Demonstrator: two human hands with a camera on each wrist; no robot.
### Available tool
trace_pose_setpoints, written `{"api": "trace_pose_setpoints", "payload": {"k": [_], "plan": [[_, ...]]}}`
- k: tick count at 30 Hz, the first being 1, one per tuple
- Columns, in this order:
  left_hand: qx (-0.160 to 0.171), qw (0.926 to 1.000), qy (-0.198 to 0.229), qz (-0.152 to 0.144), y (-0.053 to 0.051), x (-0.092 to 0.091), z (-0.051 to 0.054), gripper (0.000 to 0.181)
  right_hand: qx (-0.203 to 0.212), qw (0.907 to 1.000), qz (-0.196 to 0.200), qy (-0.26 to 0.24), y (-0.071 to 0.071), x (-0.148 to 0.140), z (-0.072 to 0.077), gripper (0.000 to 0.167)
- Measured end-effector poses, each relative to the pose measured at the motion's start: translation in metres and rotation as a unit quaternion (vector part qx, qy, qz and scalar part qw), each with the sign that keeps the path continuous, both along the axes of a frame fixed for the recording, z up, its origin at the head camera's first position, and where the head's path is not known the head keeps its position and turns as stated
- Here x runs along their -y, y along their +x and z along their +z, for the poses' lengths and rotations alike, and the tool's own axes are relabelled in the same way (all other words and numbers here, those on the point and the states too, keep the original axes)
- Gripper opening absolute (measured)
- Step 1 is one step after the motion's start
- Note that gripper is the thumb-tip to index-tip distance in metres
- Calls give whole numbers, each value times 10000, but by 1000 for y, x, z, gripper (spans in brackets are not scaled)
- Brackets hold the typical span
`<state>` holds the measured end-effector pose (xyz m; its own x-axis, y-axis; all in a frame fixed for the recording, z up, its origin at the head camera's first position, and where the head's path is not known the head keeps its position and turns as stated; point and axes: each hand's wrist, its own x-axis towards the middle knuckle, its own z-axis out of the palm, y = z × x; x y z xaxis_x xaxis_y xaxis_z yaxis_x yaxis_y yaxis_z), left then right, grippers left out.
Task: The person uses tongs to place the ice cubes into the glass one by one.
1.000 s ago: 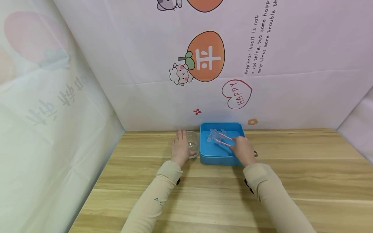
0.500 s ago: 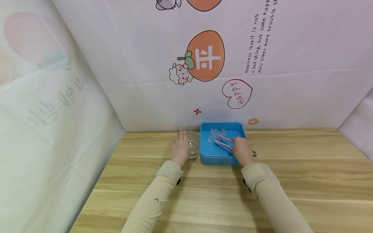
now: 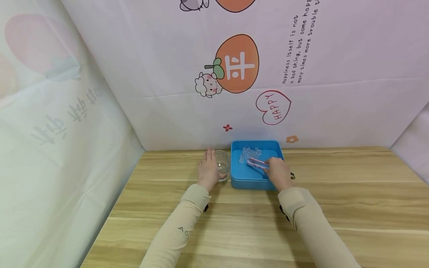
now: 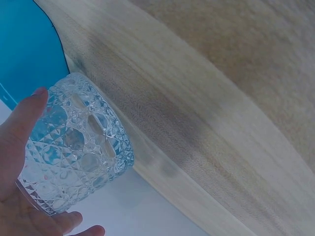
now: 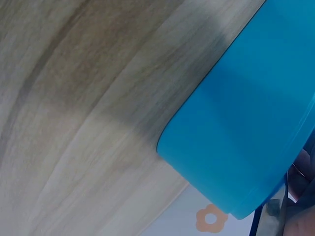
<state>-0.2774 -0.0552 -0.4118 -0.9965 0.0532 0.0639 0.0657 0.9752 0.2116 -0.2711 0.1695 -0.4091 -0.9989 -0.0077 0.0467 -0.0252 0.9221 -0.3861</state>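
Note:
My left hand [image 3: 208,172] holds a clear faceted glass [image 4: 74,142] that stands just left of a blue box. In the left wrist view the thumb lies across its near side and the fingers are around the other. My right hand [image 3: 279,171] reaches over the right side of the open blue box [image 3: 249,184] and grips pink tongs [image 3: 257,163]. Their arms are close together, tips pointing left at the edge of a pile of small clear cubes [image 3: 248,152]. Whether a cube is between the tips is too small to tell.
The wooden table [image 3: 241,234] runs up to a white printed cloth [image 3: 174,119] right behind the box and glass. Another pale cloth [image 3: 67,167] hangs at the left. The box's blue side wall [image 5: 236,128] fills much of the right wrist view.
The tongs' arms have come together from spread apart, and their tips have moved slightly towards the near side of the cubes. My left hand and the glass have stayed put.

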Motion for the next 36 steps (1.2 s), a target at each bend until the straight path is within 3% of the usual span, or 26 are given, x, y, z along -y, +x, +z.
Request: {"api": "trace_pose_setpoints", "payload": {"k": [12,13,16,19,20,36], "plan": [[1,9999,155,-21,-2,0,-3,108,-25,10000,-13,-29,1,-2,0,30],[-137,9998,127,-39,-7,2,-11,111,-44,10000,-13,-50,1,-2,0,30],[-164,9998,146,-38,-8,2,-13,112,-94,9999,-9,-77,2,-4,0,30],[-80,9999,66,-15,-8,2,-13,112,-108,9999,-15,-116,3,-6,1,30],[67,9999,84,5,-4,1,-5,109,-102,9999,-30,-108,3,-6,2,31],[77,9999,119,-42,-2,0,-1,109,-211,9994,-111,-239,4,-19,12,32]]}}
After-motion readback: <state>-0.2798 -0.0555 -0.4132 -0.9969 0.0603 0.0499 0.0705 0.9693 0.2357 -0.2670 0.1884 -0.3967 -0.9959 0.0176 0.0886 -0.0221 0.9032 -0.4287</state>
